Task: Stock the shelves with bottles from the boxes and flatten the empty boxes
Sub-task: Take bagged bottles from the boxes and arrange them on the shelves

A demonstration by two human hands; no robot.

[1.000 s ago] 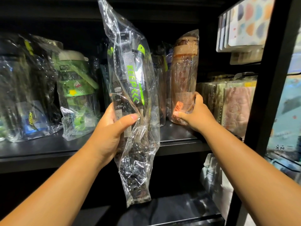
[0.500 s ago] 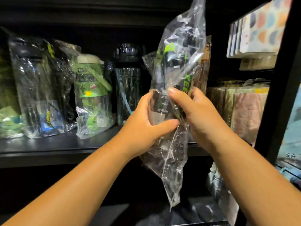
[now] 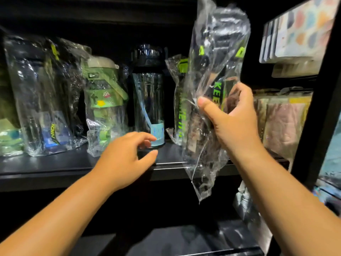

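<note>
1. Now my right fingers (image 3: 206, 106) are wrapped round the middle of a bagged bottle (image 3: 212, 74), thumb across the front. I hold it upright in the air at the front of the shelf (image 3: 55, 169), ready, I judge, to go in on the right.
2. My left fingers (image 3: 145, 139) are loosely curled and hold nothing. They reach toward the foot of the dark bottle (image 3: 148, 100), probably to nudge it aside for room; whether they touch it I cannot tell.
3. The bag (image 3: 203, 182) is clear, crumpled and longer than what it holds: a black bottle with green lettering, with a slack tail dangling below the shelf edge.
4. On the shelf, the dark bottle stands unwrapped. A green bottle (image 3: 103, 100) to its left and a black-and-green one (image 3: 180, 100) to its right each sit in their own bags.
5. Flat packs (image 3: 282, 122) stand further right. I see no boxes.
</note>
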